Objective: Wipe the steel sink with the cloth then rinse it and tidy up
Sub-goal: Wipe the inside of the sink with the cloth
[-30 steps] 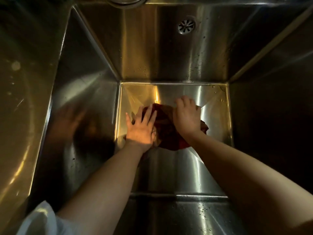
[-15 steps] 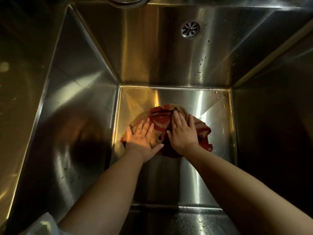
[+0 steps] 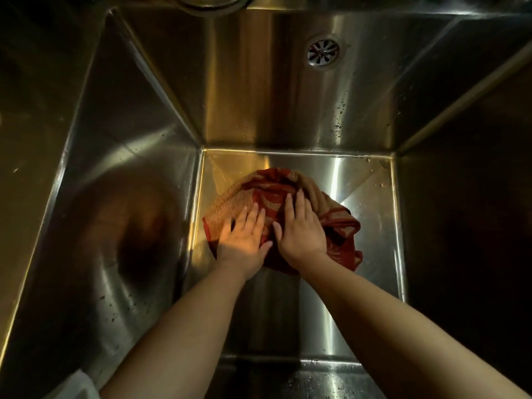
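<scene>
Lying at the bottom of a deep steel sink (image 3: 129, 168), toward the far side of its floor: one cloth (image 3: 270, 191), red and tan, patterned, bunched into a mound.
Left hand (image 3: 243, 240): flat on the cloth's near left part, grip open, fingers straight and close together, slightly blurred.
Right hand (image 3: 302, 234): flat on the cloth's middle, just beside the left, grip open, fingers straight, thumb spread toward the left hand.
Forearms: both bare, reaching in from the near edge.
Far wall: round slotted overflow (image 3: 323, 52) high up, right of centre; droplets (image 3: 339, 116) scattered below it.
Left wall: dull reflection of the arms.
Near left corner: a bit of white fabric (image 3: 77, 384); what it is I cannot tell.
</scene>
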Demonstrator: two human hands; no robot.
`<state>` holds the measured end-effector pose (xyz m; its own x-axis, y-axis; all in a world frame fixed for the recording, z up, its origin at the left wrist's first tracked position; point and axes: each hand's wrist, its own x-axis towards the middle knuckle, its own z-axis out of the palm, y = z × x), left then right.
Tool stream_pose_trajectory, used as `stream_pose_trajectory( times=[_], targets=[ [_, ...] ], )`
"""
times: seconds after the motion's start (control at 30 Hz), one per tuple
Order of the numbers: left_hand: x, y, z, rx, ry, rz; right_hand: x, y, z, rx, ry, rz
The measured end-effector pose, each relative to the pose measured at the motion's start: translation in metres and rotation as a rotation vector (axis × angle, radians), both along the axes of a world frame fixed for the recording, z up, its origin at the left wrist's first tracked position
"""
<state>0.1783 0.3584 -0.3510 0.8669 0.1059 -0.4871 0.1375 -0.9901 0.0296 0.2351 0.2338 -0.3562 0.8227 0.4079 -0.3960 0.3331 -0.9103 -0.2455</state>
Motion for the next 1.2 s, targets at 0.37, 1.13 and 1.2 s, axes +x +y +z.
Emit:
stream_pose_trajectory(
  times=[0.37, 1.13, 1.2],
  targets=[
    [0.043, 0.013, 0.007, -0.112, 0.126, -0.076, 0.04, -0.014, -0.005, -0.176, -0.029, -0.039],
    [-0.01, 0.027, 0.005, 0.009, -0.115, 0.086, 0.019, 0.01, -0.016, 0.02, 0.137, -0.006],
    [-0.01, 0.024, 0.006, -0.01, -0.14, 0.087, 0.022, 0.004, -0.016, -0.002, 0.13, -0.011]
  ],
)
